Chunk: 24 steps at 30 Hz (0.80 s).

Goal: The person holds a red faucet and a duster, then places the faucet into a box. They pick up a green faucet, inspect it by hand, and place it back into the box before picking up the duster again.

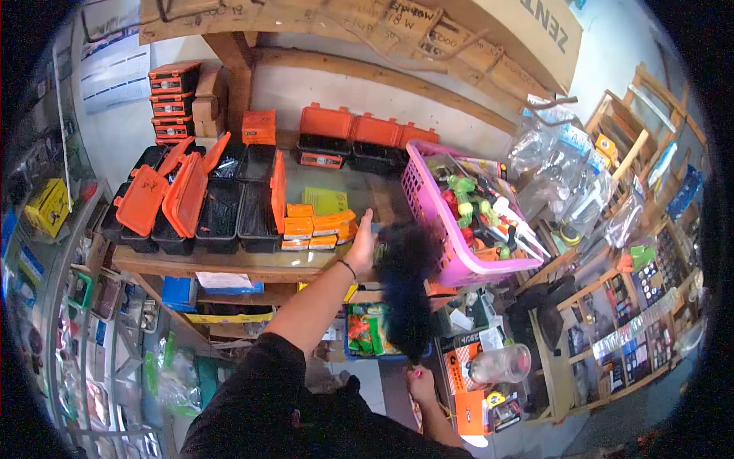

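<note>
Fingers of the left hand (362, 243) curl around the near edge of the pink perforated plastic basket (428, 203) on the wooden shelf (229, 262). The right hand (420, 381), lower down, grips the handle of a black fluffy duster (405, 283), whose head touches the basket's front.

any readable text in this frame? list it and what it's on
"ZENT", cut off by the frame edge: printed on the big cardboard box at top right.
Handwriting on the cardboard strip along the top: too blurred to read.
White wall poster at upper left: print too small.
Labels on the stacked orange cases: unreadable.
</note>
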Each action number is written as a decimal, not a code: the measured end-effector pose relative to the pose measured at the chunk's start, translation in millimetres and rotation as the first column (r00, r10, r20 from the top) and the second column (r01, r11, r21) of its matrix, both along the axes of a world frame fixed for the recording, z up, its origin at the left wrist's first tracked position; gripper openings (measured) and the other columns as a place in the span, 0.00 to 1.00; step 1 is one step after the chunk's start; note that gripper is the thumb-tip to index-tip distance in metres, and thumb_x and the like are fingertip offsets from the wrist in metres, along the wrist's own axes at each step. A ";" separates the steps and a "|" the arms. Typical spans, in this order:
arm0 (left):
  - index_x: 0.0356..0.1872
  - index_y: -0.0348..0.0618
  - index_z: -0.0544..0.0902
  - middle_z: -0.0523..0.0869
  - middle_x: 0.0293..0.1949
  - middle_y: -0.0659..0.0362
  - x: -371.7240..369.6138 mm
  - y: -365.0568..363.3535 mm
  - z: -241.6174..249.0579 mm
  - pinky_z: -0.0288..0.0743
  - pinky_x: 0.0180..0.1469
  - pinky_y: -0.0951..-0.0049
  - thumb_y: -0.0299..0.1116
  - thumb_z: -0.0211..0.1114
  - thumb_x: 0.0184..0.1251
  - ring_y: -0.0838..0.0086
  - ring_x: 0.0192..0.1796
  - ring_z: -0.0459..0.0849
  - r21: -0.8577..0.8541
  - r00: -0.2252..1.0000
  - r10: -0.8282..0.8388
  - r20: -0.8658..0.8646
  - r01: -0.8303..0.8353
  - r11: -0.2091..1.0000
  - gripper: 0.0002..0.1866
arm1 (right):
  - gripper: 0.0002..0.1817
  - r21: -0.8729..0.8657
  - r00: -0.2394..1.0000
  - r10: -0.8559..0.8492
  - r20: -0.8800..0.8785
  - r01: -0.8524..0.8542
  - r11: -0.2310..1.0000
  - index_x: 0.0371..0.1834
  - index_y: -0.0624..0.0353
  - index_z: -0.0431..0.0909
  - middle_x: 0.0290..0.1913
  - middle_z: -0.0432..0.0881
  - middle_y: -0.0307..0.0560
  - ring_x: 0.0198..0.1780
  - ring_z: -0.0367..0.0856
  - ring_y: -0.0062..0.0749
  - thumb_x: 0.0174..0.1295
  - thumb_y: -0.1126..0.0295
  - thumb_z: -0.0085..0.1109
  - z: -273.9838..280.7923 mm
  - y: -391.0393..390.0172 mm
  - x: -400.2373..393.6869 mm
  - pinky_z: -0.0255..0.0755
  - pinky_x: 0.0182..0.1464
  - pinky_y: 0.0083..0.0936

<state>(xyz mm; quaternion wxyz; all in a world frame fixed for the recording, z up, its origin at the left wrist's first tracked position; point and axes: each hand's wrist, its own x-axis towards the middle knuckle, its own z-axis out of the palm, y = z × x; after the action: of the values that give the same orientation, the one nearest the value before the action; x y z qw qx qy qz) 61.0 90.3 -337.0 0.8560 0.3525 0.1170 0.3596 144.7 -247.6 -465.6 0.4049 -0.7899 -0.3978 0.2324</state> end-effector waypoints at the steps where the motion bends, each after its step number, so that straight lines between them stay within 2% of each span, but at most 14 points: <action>1: 0.38 0.33 0.75 0.80 0.37 0.49 5.6 1.2 -4.4 0.69 0.47 0.71 0.64 0.34 0.56 0.62 0.38 0.78 -0.031 0.955 0.219 -0.200 -0.230 0.973 0.38 | 0.12 -0.064 0.998 -0.020 -0.058 0.017 0.998 0.11 0.59 0.67 0.10 0.67 0.36 0.12 0.63 0.20 0.49 0.71 0.51 -4.3 0.4 2.5 0.57 0.16 0.21; 3: 0.42 0.34 0.73 0.78 0.41 0.50 1.6 6.3 -8.0 0.66 0.50 0.70 0.63 0.36 0.56 0.62 0.43 0.76 -0.059 0.959 0.222 -0.174 -0.235 0.970 0.37 | 0.12 -0.065 0.996 -0.031 -0.084 0.026 0.998 0.11 0.59 0.67 0.10 0.66 0.36 0.11 0.62 0.19 0.49 0.71 0.51 -24.9 -2.4 7.4 0.55 0.14 0.20; 5: 0.44 0.35 0.71 0.75 0.45 0.51 -17.4 6.5 0.4 0.62 0.53 0.69 0.62 0.39 0.56 0.65 0.48 0.71 0.185 0.927 -0.288 0.241 0.247 0.951 0.36 | 0.12 -0.051 0.999 0.048 0.000 -0.048 0.998 0.11 0.59 0.67 0.09 0.65 0.36 0.10 0.61 0.20 0.49 0.71 0.52 10.8 3.6 -8.3 0.54 0.14 0.20; 6: 0.44 0.34 0.71 0.76 0.44 0.51 -30.5 -30.4 47.7 0.62 0.53 0.69 0.62 0.39 0.56 0.65 0.47 0.72 -0.110 0.996 0.083 -0.023 -0.085 0.990 0.36 | 0.12 -0.057 0.998 0.059 0.012 -0.058 0.997 0.11 0.59 0.67 0.09 0.65 0.36 0.10 0.61 0.20 0.49 0.71 0.52 8.5 5.5 -5.7 0.54 0.14 0.20; 7: 0.41 0.33 0.73 0.78 0.41 0.50 -11.3 -15.2 21.5 0.65 0.51 0.71 0.62 0.37 0.57 0.64 0.44 0.75 -0.174 0.991 0.119 -0.061 -0.128 0.976 0.36 | 0.12 -0.059 0.988 -0.036 -0.149 0.028 0.998 0.11 0.59 0.67 0.10 0.65 0.36 0.11 0.61 0.19 0.49 0.71 0.52 0.7 5.7 -2.9 0.55 0.15 0.21; 8: 0.40 0.34 0.74 0.77 0.42 0.50 -16.7 -20.0 27.5 0.64 0.51 0.70 0.62 0.37 0.57 0.64 0.45 0.74 -0.134 0.989 0.101 -0.109 -0.115 0.984 0.36 | 0.12 -0.074 0.943 -0.132 -0.307 0.115 0.991 0.11 0.59 0.67 0.10 0.65 0.36 0.12 0.61 0.19 0.49 0.71 0.52 -5.8 4.8 -1.0 0.55 0.16 0.21; 10: 0.39 0.35 0.75 0.77 0.43 0.49 -21.0 -16.9 26.8 0.64 0.52 0.70 0.62 0.36 0.57 0.65 0.46 0.73 -0.095 0.984 0.090 -0.151 -0.105 0.990 0.36 | 0.12 -0.038 0.990 -0.025 -0.138 0.020 0.999 0.11 0.59 0.67 0.09 0.65 0.36 0.12 0.61 0.19 0.50 0.70 0.52 -15.5 0.1 3.7 0.55 0.16 0.22; 12: 0.39 0.35 0.75 0.76 0.44 0.49 -16.7 0.8 3.7 0.64 0.50 0.70 0.62 0.37 0.57 0.66 0.47 0.72 0.156 0.944 -0.218 0.248 0.184 0.971 0.36 | 0.12 0.001 0.986 0.132 0.104 -0.133 0.991 0.11 0.57 0.68 0.09 0.63 0.34 0.10 0.60 0.19 0.51 0.71 0.51 -20.2 -5.1 9.1 0.52 0.13 0.20; 13: 0.39 0.35 0.75 0.76 0.44 0.49 -17.8 -7.0 12.9 0.64 0.50 0.70 0.62 0.37 0.57 0.66 0.47 0.72 0.149 0.944 -0.212 0.252 0.179 0.973 0.36 | 0.12 -0.006 0.985 0.137 0.105 -0.137 0.991 0.11 0.57 0.68 0.09 0.63 0.34 0.10 0.60 0.19 0.51 0.71 0.51 -29.0 -6.8 15.3 0.52 0.13 0.20; 15: 0.39 0.33 0.74 0.78 0.40 0.49 -24.4 -30.3 42.6 0.66 0.47 0.70 0.63 0.36 0.57 0.66 0.42 0.75 -0.073 0.981 0.146 -0.129 -0.156 0.985 0.37 | 0.13 0.007 0.968 -0.026 -0.250 0.029 1.000 0.11 0.56 0.67 0.09 0.62 0.33 0.09 0.58 0.18 0.53 0.71 0.50 -50.2 -8.4 23.0 0.51 0.11 0.19; 16: 0.39 0.33 0.74 0.79 0.38 0.49 -19.6 -17.6 25.3 0.68 0.45 0.71 0.62 0.36 0.57 0.66 0.39 0.77 -0.077 0.995 -0.062 0.078 0.068 0.995 0.36 | 0.13 0.001 0.967 -0.020 -0.254 0.021 1.000 0.11 0.56 0.67 0.09 0.62 0.33 0.09 0.58 0.18 0.53 0.71 0.50 -53.5 -11.7 21.6 0.51 0.11 0.19; 20: 0.36 0.34 0.76 0.78 0.38 0.50 -18.9 -16.1 28.1 0.68 0.44 0.72 0.61 0.35 0.58 0.68 0.39 0.75 -0.171 1.000 0.003 0.004 -0.003 0.985 0.36 | 0.15 -0.048 0.966 -0.027 -0.256 0.015 0.999 0.09 0.55 0.64 0.09 0.61 0.33 0.09 0.57 0.17 0.53 0.71 0.51 -60.5 -8.9 28.4 0.51 0.11 0.18; 23: 0.34 0.33 0.77 0.79 0.35 0.50 -16.8 -18.6 26.3 0.69 0.42 0.72 0.62 0.34 0.58 0.67 0.36 0.76 0.031 0.986 0.142 -0.083 -0.140 0.990 0.37 | 0.16 0.019 0.974 0.007 -0.228 -0.003 1.000 0.09 0.54 0.63 0.09 0.61 0.32 0.09 0.57 0.17 0.53 0.71 0.52 -56.5 -1.0 30.2 0.50 0.11 0.18; 24: 0.37 0.36 0.77 0.80 0.37 0.54 -19.0 -16.3 23.3 0.64 0.49 0.70 0.62 0.33 0.58 0.68 0.41 0.74 0.120 0.994 0.078 -0.071 -0.069 0.990 0.37 | 0.16 0.045 0.971 0.001 -0.238 0.010 0.999 0.08 0.54 0.63 0.09 0.61 0.32 0.09 0.57 0.17 0.53 0.71 0.52 -53.4 -0.9 27.0 0.49 0.11 0.18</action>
<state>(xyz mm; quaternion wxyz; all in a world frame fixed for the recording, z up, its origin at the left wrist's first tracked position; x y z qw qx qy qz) 42.0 73.9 -313.7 0.8151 0.4108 0.1406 0.3835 171.7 -248.5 -519.0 0.4683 -0.7477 -0.3496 0.3153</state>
